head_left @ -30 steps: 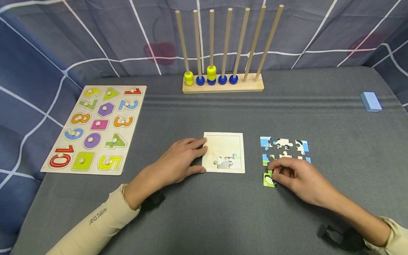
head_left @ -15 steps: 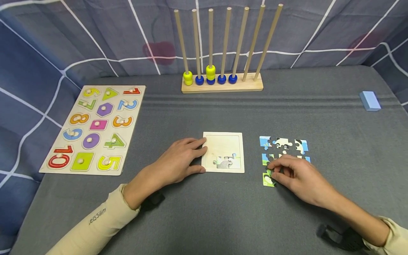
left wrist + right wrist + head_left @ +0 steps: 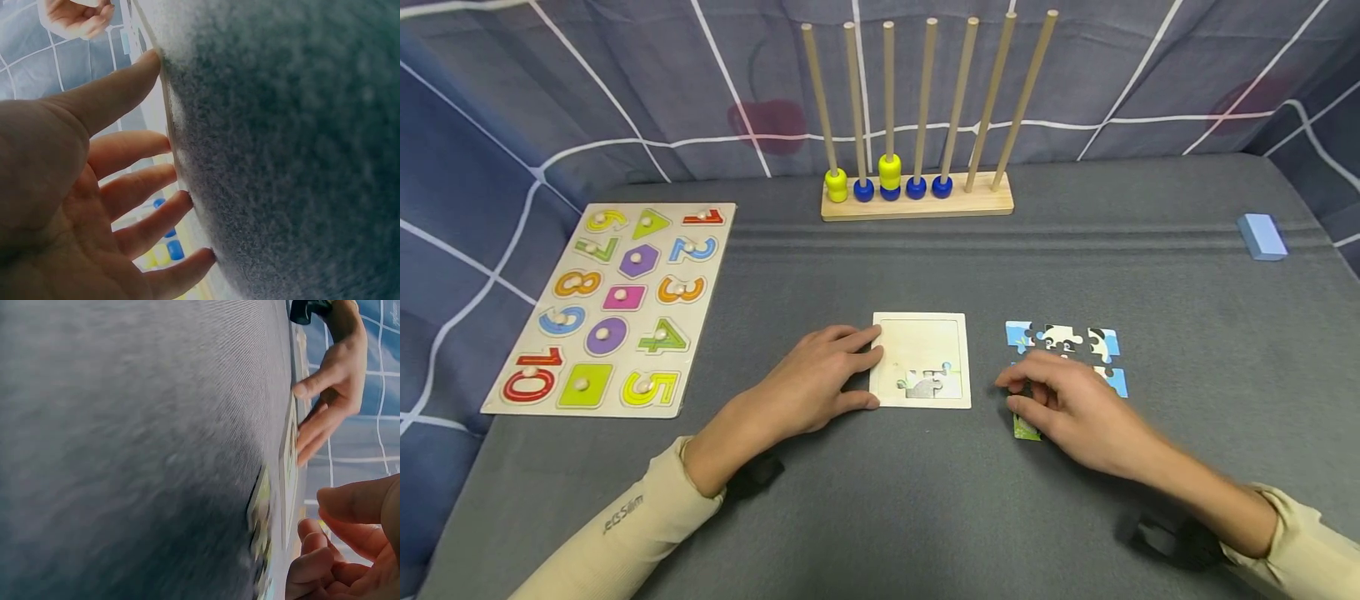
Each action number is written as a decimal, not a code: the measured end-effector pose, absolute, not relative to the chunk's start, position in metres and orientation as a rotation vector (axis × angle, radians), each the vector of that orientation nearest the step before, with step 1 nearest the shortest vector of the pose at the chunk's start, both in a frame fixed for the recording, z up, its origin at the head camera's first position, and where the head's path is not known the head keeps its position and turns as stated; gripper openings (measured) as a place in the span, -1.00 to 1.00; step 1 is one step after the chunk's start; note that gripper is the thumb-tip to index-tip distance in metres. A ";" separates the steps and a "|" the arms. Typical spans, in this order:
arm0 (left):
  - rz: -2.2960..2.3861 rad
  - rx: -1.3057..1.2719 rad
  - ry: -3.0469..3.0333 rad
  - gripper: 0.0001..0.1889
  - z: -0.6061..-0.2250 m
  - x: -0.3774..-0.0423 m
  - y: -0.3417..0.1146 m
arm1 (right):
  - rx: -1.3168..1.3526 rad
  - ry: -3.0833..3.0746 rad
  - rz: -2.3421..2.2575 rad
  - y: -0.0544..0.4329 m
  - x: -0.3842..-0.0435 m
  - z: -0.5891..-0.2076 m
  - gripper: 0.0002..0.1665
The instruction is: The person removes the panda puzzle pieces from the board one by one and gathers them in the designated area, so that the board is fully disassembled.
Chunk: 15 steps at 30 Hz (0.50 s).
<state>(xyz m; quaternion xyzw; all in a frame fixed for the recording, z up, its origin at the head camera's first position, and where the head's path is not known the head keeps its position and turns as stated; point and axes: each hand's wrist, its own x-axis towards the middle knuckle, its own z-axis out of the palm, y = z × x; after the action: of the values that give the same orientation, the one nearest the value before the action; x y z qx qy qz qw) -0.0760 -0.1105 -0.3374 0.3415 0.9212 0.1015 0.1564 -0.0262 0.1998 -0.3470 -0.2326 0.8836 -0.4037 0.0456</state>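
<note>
My left hand [image 3: 820, 379] rests beside a square wooden puzzle tray [image 3: 921, 320], fingertips and thumb along its left edge. In the left wrist view its fingers are spread at that edge. Joined grey-and-white jigsaw pieces [image 3: 925, 385] show in the tray's lower right. My right hand [image 3: 1075, 408] is over the loose panda jigsaw pieces [image 3: 1060, 337], fingers bent, with thumb and index tips close together. Beneath its thumb lies a green corner piece [image 3: 1027, 429], partly covered. I cannot tell whether a piece is between the fingertips. In the right wrist view the thumb [image 3: 356, 501] stands above the curled fingers.
At the left lies a wooden number-and-shape board [image 3: 617, 300] with knobs. A peg abacus [image 3: 917, 205] with yellow and blue beads stands at the back. Far right on the grey cloth is a light blue block [image 3: 1262, 237]. Patterned fabric hangs behind.
My right hand has shifted left across the loose pieces, covering more of the green corner piece and uncovering a blue one on the right. The left hand stays at the tray.
</note>
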 end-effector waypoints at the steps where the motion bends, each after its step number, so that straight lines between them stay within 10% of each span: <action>1: 0.292 0.983 2.640 -0.34 -0.338 -0.076 -0.111 | -0.717 2.683 -1.233 0.196 -0.027 -0.347 -0.71; 15: 0.310 0.990 2.643 -0.34 -0.337 -0.077 -0.111 | -0.807 2.676 -1.051 0.151 -0.048 -0.341 -0.79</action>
<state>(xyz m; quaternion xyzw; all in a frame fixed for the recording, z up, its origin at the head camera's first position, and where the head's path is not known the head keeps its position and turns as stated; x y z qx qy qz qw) -0.0771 -0.1114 -0.3367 0.3447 0.9202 0.1081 0.1504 -0.0479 0.1510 -0.3413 -0.2693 0.8935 -0.3509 0.0776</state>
